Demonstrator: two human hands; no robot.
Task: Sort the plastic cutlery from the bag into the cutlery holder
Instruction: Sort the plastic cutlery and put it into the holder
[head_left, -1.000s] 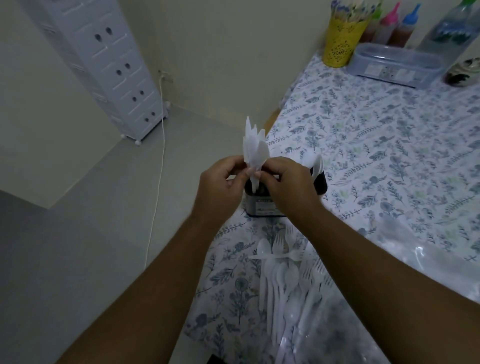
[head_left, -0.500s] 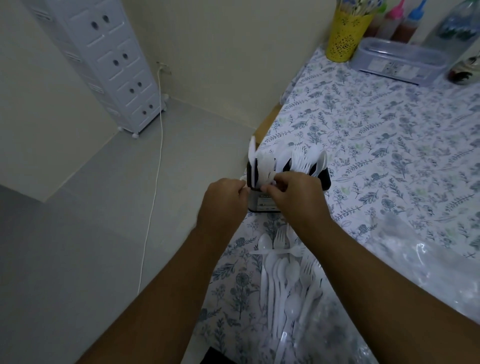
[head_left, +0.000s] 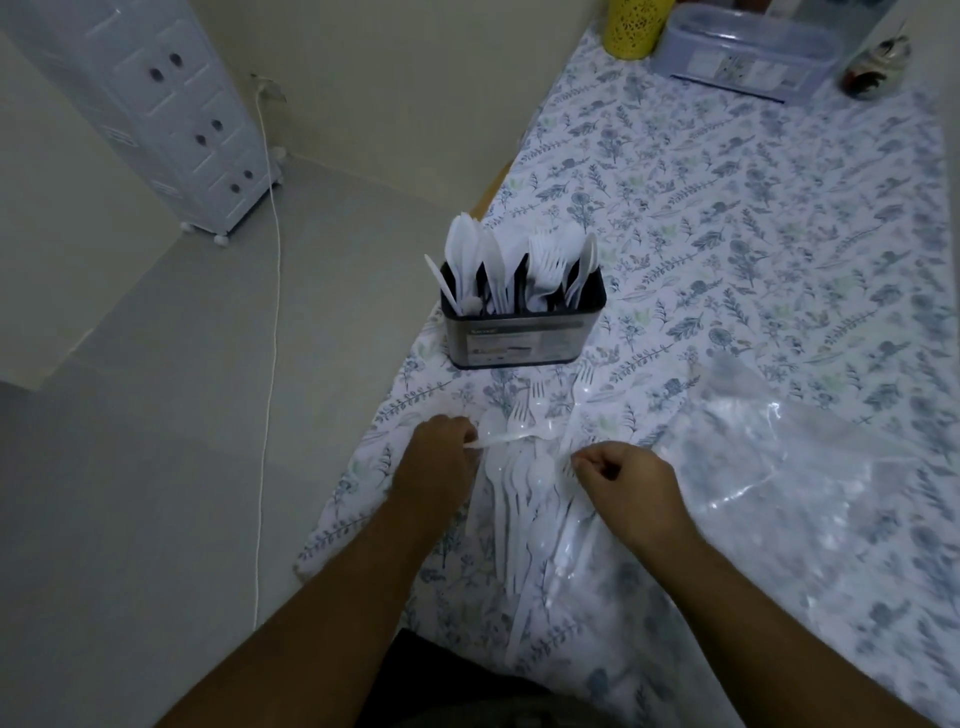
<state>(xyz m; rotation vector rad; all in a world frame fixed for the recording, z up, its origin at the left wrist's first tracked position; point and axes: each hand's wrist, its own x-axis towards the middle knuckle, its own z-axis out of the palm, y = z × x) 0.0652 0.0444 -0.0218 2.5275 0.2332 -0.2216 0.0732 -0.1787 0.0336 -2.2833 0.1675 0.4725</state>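
The dark cutlery holder (head_left: 522, 340) stands near the table's left edge, filled with white plastic knives, forks and spoons. In front of it lies a pile of loose white cutlery (head_left: 524, 483) on the floral cloth, next to the clear plastic bag (head_left: 789, 467). My left hand (head_left: 439, 460) rests at the pile's left side, its fingertips pinching the end of a white piece lying crosswise (head_left: 511, 439). My right hand (head_left: 626, 480) is at the pile's right side, fingers curled over the forks there; whether it grips one is unclear.
The table's left edge drops to the floor just beside my left hand. At the far end stand a yellow perforated cup (head_left: 634, 26), a clear lidded box (head_left: 753, 49) and a bottle. A white drawer tower (head_left: 156, 104) and a cable are on the floor.
Both hands dropped a bundle of white cutlery into the holder, let go, and came back toward me to the loose pile. The camera tilted down.
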